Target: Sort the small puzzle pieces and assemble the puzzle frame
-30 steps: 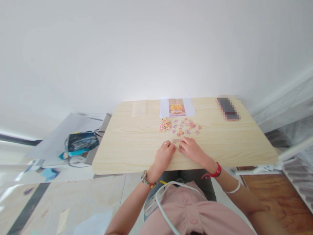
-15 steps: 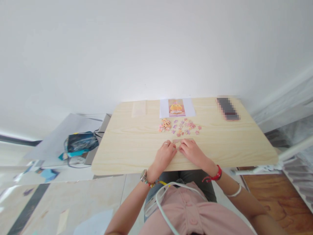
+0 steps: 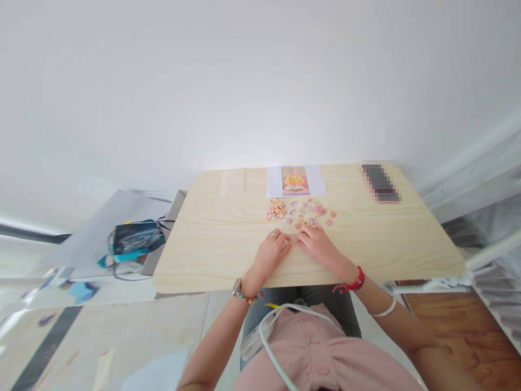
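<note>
Both my hands rest on a light wooden table [image 3: 203,239], close together near its front middle. My left hand [image 3: 272,251], with a ring on one finger, has its fingers curled and its tips meet those of my right hand [image 3: 318,245] over a small joined strip of puzzle pieces [image 3: 293,237], mostly hidden under the fingers. Just beyond the fingertips lie several loose pink and purple puzzle pieces [image 3: 311,212] and an orange cluster [image 3: 275,209]. Further back lies a reference picture [image 3: 295,181] on white paper.
A phone [image 3: 380,182] lies at the table's back right. A pale flat sheet [image 3: 232,182] sits at the back left. Left of the table, on the floor, is a grey board with a dark blue bag [image 3: 132,239]. A white wall stands behind.
Both hands have slid a little forward toward the loose pieces, and the joined strip, visible between the fingertips earlier, is now mostly covered.
</note>
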The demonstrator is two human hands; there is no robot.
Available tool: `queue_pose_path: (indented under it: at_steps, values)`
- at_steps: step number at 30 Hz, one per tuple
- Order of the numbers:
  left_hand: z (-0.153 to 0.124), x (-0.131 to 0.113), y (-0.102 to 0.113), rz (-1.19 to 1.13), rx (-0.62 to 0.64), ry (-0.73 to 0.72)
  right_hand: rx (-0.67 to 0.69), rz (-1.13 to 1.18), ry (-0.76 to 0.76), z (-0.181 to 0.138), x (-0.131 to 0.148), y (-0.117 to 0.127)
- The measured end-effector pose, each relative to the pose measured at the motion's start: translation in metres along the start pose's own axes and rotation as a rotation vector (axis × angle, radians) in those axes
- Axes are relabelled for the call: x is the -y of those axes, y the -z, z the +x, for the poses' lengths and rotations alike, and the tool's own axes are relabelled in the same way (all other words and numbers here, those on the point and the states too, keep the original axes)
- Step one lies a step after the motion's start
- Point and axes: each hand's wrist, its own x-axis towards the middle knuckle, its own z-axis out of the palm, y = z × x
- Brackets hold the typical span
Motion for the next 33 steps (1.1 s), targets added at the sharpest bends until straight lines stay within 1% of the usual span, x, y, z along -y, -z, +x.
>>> queue_pose_path:
  at_steps: [5,10,21,27,30,33]
  values:
    - [0.003,-0.001,-0.004,0.043,0.035,0.027,0.012,-0.014,0.007,0.001,-0.003,-0.003]
    - [0.003,-0.005,-0.002,0.076,0.039,0.046,0.014,-0.004,0.010,0.002,0.001,0.000]
    - [0.001,-0.006,0.001,0.049,0.069,0.076,0.019,0.030,0.004,0.000,0.001,-0.004]
    - [0.001,-0.008,0.003,0.016,0.054,0.083,0.004,0.041,-0.021,0.000,0.007,0.002]
    - [0.001,-0.008,0.004,0.012,0.039,0.080,-0.041,0.097,-0.030,-0.002,-0.001,0.011]
    - [0.000,-0.008,0.007,0.009,0.005,0.066,-0.102,0.114,-0.115,-0.007,-0.026,0.022]
